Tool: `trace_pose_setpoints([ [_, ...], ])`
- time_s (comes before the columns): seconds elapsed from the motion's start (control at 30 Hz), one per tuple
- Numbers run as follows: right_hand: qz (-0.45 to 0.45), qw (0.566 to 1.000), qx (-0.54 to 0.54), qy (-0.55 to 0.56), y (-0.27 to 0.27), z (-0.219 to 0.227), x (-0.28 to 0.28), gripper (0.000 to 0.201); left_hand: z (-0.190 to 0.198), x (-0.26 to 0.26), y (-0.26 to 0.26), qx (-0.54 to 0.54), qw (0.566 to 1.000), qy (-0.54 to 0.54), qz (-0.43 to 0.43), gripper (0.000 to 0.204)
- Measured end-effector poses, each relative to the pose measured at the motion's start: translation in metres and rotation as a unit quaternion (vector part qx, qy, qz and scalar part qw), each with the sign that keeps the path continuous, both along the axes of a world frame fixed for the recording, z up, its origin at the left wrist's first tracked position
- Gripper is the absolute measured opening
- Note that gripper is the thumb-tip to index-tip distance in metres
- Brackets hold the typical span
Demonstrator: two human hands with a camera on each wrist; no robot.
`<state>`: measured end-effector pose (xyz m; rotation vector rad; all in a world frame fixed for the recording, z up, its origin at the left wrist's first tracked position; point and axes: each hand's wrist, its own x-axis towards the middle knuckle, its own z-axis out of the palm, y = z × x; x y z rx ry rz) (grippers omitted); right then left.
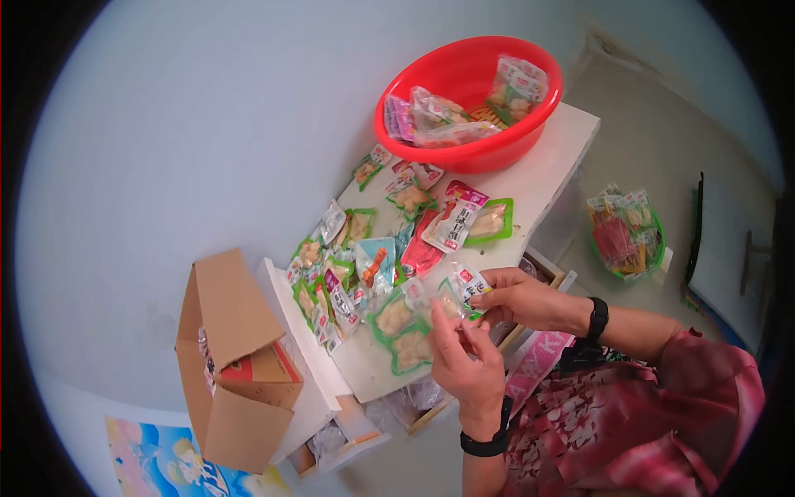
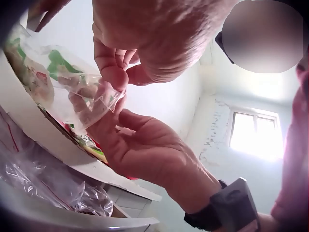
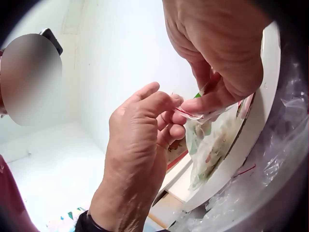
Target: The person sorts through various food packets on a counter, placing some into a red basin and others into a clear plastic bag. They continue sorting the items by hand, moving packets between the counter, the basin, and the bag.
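Note:
Both hands meet over a clear plastic bag (image 1: 411, 291) at the table's near edge; green-edged packets of pale food (image 1: 411, 348) show in or under it. My left hand (image 1: 469, 369) pinches the bag's edge between thumb and finger, its other fingers bent loosely. Close beside it, my right hand (image 1: 523, 300) pinches a small packet with a white, red-marked label (image 1: 470, 284) at the same edge. In the left wrist view the clear plastic (image 2: 89, 99) spreads from the fingertips. The right wrist view shows a red-and-white edge (image 3: 189, 114) between the fingertips of both hands.
A red basin (image 1: 468, 157) holding packets stands at the table's far end. Many snack packets (image 1: 374, 263) lie across the white table (image 1: 563, 153). An open cardboard box (image 1: 240, 311) is at left, a green basket (image 1: 660, 240) of packets at right. Open drawers (image 1: 364, 443) hold clear plastic.

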<state>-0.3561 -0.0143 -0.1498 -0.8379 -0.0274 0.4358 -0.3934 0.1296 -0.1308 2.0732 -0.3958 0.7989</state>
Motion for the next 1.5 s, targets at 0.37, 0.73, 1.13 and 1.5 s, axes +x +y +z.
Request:
trace_pose_setpoints([
  [0.37, 0.121, 0.965, -0.214, -0.091, -0.008, 0.009, 0.018, 0.020, 0.005, -0.013, 0.036, 0.032, 0.997, -0.017, 0.069, 0.058],
  [0.73, 0.056, 0.976, -0.207, -0.033, 0.025, 0.009, 0.005, 0.011, -0.025, -0.014, 0.103, -0.244, 0.948, 0.171, 0.109, 0.063],
  [1.13, 0.100, 0.882, -0.367, -0.279, 0.048, 0.001, 0.011, 0.032, -0.033, -0.012, 0.100, -0.001, 0.980, 0.086, 0.177, 0.060],
  [1.5, 0.028, 0.695, -0.577, -0.429, 0.042, 0.011, 0.025, 0.038, -0.031, 0.000, 0.103, -0.103, 0.985, 0.112, 0.084, 0.073],
])
